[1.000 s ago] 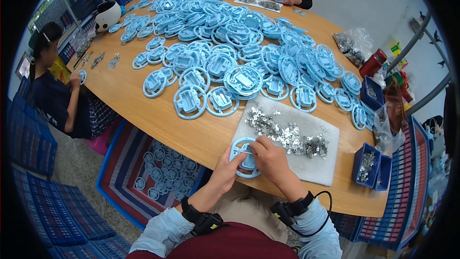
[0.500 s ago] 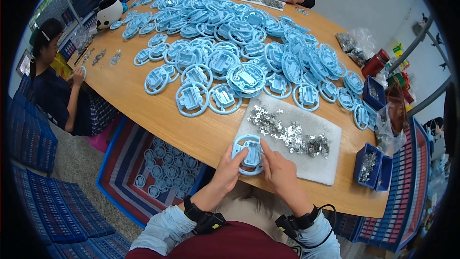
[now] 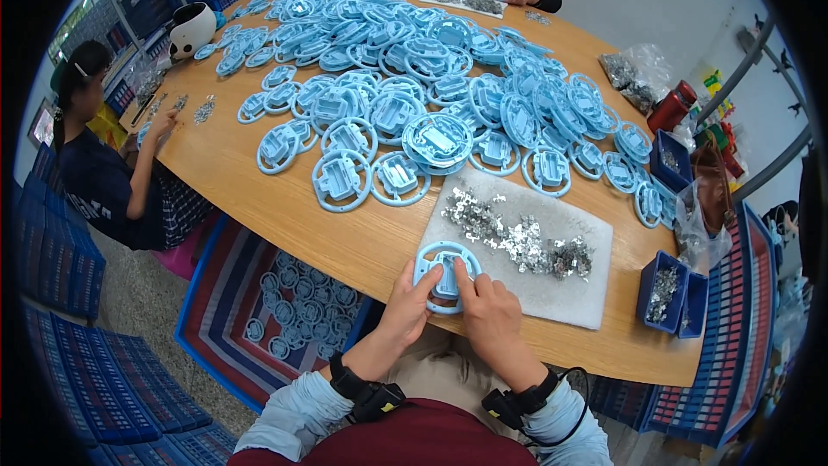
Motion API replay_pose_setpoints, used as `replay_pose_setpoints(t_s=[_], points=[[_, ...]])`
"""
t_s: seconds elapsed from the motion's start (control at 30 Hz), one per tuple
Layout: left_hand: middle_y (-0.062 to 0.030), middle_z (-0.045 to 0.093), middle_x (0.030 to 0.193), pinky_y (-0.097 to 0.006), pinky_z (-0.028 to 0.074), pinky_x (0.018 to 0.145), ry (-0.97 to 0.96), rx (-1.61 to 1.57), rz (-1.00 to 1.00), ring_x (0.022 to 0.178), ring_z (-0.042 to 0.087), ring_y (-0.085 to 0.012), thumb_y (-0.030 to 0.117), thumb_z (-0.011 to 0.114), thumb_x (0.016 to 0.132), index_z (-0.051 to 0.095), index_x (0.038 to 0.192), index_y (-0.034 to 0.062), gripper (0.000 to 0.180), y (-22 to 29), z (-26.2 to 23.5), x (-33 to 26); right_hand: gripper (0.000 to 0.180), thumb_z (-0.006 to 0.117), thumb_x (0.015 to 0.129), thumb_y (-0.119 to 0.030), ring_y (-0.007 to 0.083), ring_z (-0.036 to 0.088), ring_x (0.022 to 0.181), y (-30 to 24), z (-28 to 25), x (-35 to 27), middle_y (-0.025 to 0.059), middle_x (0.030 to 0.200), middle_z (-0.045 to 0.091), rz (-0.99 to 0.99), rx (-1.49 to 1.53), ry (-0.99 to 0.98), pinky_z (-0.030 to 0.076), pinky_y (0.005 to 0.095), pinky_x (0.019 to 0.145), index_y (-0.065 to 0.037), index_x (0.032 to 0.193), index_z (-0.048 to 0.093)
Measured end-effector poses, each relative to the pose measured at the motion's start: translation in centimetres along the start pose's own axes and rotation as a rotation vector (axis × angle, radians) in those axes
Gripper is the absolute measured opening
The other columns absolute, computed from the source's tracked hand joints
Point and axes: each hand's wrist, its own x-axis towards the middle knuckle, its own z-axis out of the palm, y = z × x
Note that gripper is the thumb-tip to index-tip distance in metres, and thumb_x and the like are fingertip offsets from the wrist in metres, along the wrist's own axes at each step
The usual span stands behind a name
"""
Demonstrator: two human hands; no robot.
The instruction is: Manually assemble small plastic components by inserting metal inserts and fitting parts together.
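1. Wooden worktop (image 3: 233, 142) spreads ahead, bearing a heap of pale blue parts (image 3: 379, 60); two other people sit at its far and left sides.
2. Both hands meet at one blue ring-shaped part (image 3: 446, 285), held at the near edge of the worktop, by the lower-left corner of a white pad (image 3: 561, 306). Whether it touches the pad cannot be told.
3. Left hand (image 3: 404, 304): holding the ring's left side, thumb over its front. Keeping this grip firm would probably stop the ring from twisting.
4. Right hand (image 3: 492, 311): one digit laid on the ring's raised centre, the others curled; how far they grip the rim cannot be told. Straight, even pressure would likely serve better than a sideways push.
5. Small metal pieces (image 3: 522, 246) lie loose on the pad, within easy reach. Picking them singly should avoid tangles.
6. Tilting the ring slightly toward the eyes would help in checking the centre, which the digits partly cover.
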Motion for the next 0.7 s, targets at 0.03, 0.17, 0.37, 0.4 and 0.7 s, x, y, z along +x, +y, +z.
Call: replay_pose_setpoints(t_s=[0.03, 0.17, 0.37, 0.4, 0.7], points=[[-0.004, 0.053, 0.091, -0.027, 0.051, 0.06, 0.001, -0.004, -0.001, 0.078, 0.056, -0.0115, 0.012, 0.052, 0.084, 0.041, 0.106, 0.0062, 0.025, 0.0, 0.1, 0.0, 0.047, 0.052, 0.069, -0.012, 0.0159, 0.049, 0.057, -0.1, -0.1, 0.1, 0.0019, 0.066, 0.045, -0.023, -0.056, -0.002, 0.042, 0.0273, 0.047, -0.009, 0.116, 0.05], [-0.003, 0.053, 0.09, -0.024, 0.048, 0.056, 0.014, 0.052, 0.023, 0.076, 0.055, -0.0101, 0.012, 0.052, 0.084, 0.042, 0.106, 0.0069, 0.024, -0.3, -0.7, 0.3, 0.045, 0.05, 0.071, -0.015, 0.0134, 0.048, 0.055, -1.1, 0.1, 0.5, 0.0008, 0.066, 0.045, -0.121, -0.266, -0.054, 0.04, 0.0243, 0.043, -0.004, 0.114, 0.05], [-0.0022, 0.053, 0.089, -0.022, 0.046, 0.053, 0.026, 0.095, 0.081, 0.072, 0.054, -0.0088, 0.011, 0.052, 0.084, 0.044, 0.104, 0.0077, 0.022, -0.7, -0.4, 0.4, 0.043, 0.048, 0.073, -0.018, 0.0126, 0.047, 0.05, -1.4, 0.6, 0.3, 0.0017, 0.067, 0.046, -0.139, -0.452, -0.09, 0.04, 0.0225, 0.041, -0.003, 0.114, 0.05], [-0.0024, 0.053, 0.09, -0.022, 0.046, 0.056, 0.007, 0.085, 0.06, 0.074, 0.054, -0.009, 0.011, 0.052, 0.084, 0.044, 0.104, 0.0072, 0.022, -0.5, -0.4, 0.5, 0.043, 0.049, 0.074, -0.015, 0.0143, 0.049, 0.051, -0.9, 0.7, 0.4, 0.0027, 0.068, 0.047, -0.128, -0.347, -0.081, 0.041, 0.0245, 0.041, -0.003, 0.115, 0.049], [-0.004, 0.058, 0.094, -0.027, 0.048, 0.073, -0.185, 0.118, -0.081, 0.085, 0.057, -0.011, 0.026, 0.054, 0.085, 0.05, 0.105, 0.0043, 0.03, 0.7, -1.1, -0.4, 0.028, 0.049, 0.087, -0.01, 0.0059, 0.05, 0.078, 2.9, 0.6, 0.5, 0.0013, 0.09, 0.057, 0.502, 1.395, -0.112, 0.044, 0.0218, 0.066, 0.003, 0.111, 0.05]])
